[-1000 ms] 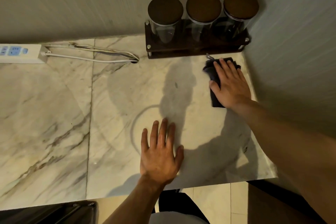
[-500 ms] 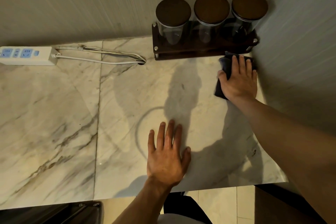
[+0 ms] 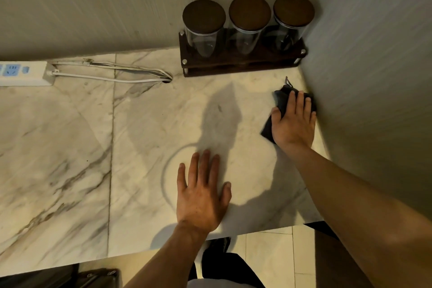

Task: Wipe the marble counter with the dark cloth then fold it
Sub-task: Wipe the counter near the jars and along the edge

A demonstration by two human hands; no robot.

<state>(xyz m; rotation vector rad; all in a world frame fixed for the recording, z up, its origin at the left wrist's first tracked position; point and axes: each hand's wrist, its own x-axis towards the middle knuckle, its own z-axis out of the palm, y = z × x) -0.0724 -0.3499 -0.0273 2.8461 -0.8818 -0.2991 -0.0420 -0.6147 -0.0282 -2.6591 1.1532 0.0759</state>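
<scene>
The dark cloth (image 3: 280, 100) lies on the marble counter (image 3: 140, 138) at the right side, close against the right wall. My right hand (image 3: 293, 121) presses flat on top of the cloth with fingers spread, covering most of it; a small loop sticks out at its far end. My left hand (image 3: 201, 194) rests flat on the counter near the front edge, fingers apart, holding nothing. A faint ring mark shows on the marble just left of it.
A dark wooden rack (image 3: 240, 63) with three lidded glass jars stands in the back right corner. A white power strip (image 3: 23, 73) and its cables (image 3: 112, 75) lie at the back left. Walls bound the back and right.
My right hand slid the cloth first to the back right corner by the rack, then back toward me along the right wall. My left hand stayed planted.
</scene>
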